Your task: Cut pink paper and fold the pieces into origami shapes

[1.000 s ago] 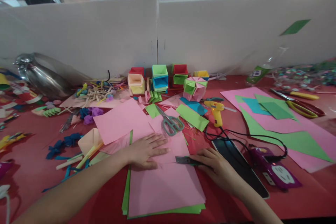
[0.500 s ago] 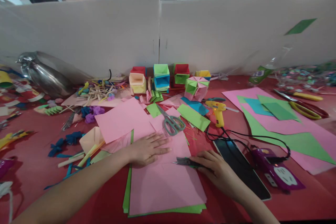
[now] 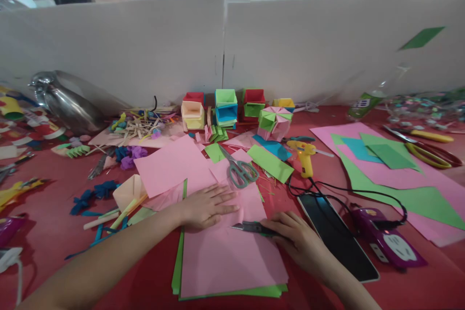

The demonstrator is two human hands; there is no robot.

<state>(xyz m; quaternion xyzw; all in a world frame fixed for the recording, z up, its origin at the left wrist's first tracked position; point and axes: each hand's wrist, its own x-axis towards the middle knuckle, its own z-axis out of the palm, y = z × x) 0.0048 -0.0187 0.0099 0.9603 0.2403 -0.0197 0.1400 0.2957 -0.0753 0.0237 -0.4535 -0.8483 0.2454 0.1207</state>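
Observation:
My left hand point(image 3: 209, 207) lies flat, fingers stretched out, pressing on the upper part of a pink paper sheet point(image 3: 232, 264). Wrapped round the dark handle of a utility knife point(image 3: 252, 227), my right hand point(image 3: 294, 235) rests over the sheet's right edge. The blade points left, its tip close below my left hand's fingers. Green sheets point(image 3: 176, 273) show under the pink one at the left and bottom edges. Just beyond my left hand lie grey-handled scissors point(image 3: 242, 173) on paper scraps.
A yellow glue gun point(image 3: 305, 159), a phone point(image 3: 337, 237) and a purple power strip point(image 3: 387, 237) with black cables lie right. Folded paper boxes point(image 3: 225, 106) stand along the white partition point(image 3: 145, 48). A steel jug point(image 3: 69, 101) is back left. Larger paper point(image 3: 428, 203) covers the right side.
The knife has moved a little to the left, toward my left hand, and more of its blade shows. My left hand stays on the paper. The view has shifted slightly.

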